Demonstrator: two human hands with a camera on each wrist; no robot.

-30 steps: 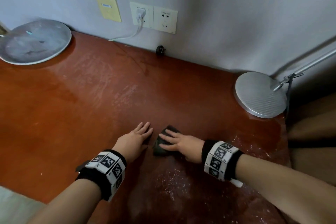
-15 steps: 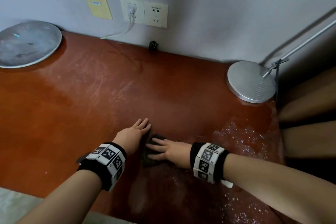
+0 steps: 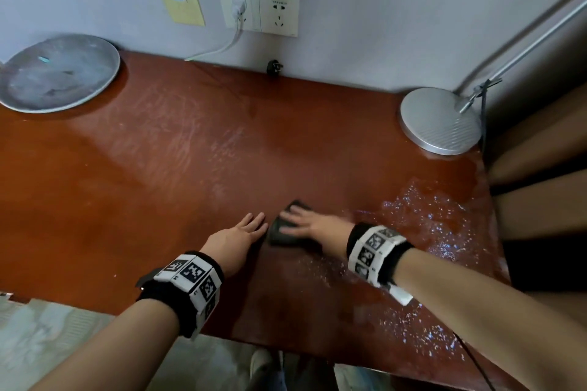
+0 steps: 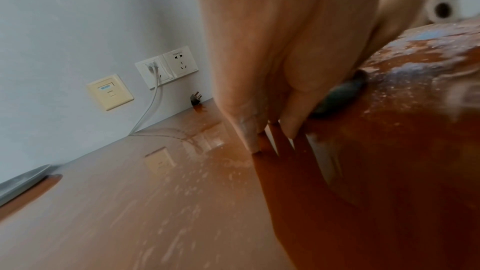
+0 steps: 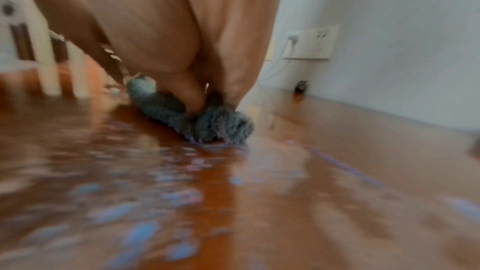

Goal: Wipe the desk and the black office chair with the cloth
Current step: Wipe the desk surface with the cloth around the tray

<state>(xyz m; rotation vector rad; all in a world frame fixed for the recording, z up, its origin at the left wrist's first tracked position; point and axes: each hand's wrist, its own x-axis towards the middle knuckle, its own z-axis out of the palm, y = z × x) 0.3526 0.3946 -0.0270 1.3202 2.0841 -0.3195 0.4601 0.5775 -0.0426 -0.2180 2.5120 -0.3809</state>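
A dark grey cloth (image 3: 280, 237) lies bunched on the red-brown desk (image 3: 158, 168), near its front right. My right hand (image 3: 301, 224) presses down on the cloth with its fingers spread flat. The right wrist view shows the fingertips (image 5: 193, 98) sunk into the fuzzy cloth (image 5: 207, 124). My left hand (image 3: 246, 228) rests flat on the desk just left of the cloth, fingers straight and together. In the left wrist view the cloth (image 4: 337, 98) lies right behind the left fingers (image 4: 249, 128). The black office chair is not in view.
Water droplets (image 3: 428, 216) cover the desk's right part. A round silver lamp base (image 3: 440, 120) stands at the back right corner, a grey plate (image 3: 57, 73) at the back left. Wall sockets (image 3: 259, 13) with a white cable and a loose black plug (image 3: 273, 67) are at the wall.
My right hand slid the cloth left against the left hand, then back a little to the right and away from me. The left hand stayed flat on the desk.
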